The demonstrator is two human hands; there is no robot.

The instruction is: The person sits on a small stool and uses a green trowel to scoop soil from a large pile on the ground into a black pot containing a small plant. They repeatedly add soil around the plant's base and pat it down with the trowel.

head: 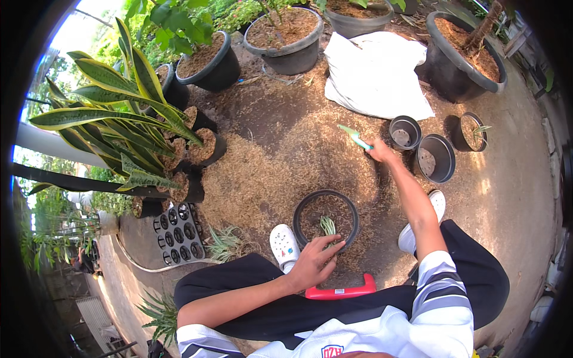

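Observation:
My right hand [381, 151] is closed around the teal handle of a small hand trowel [352, 135]. Its pale blade points away from me over loose, husk-like brown material [277, 156] on the ground. My left hand [315, 263] hovers at the near rim of a round black plastic pot [357, 219] between my feet, fingers partly spread. A small plant with striped green-and-white leaves [327, 225] is inside that pot; its base is hidden behind the fingers, so whether they grip it cannot be told.
Right of the trowel stand two black pots [435, 158] and one holding a plant [470, 132]. A white sack [376, 76] lies beyond. Potted snake plants [130, 112], a black cell tray [180, 235] and loose striped plants [228, 244] are left. A red plastic piece [342, 291] lies near me.

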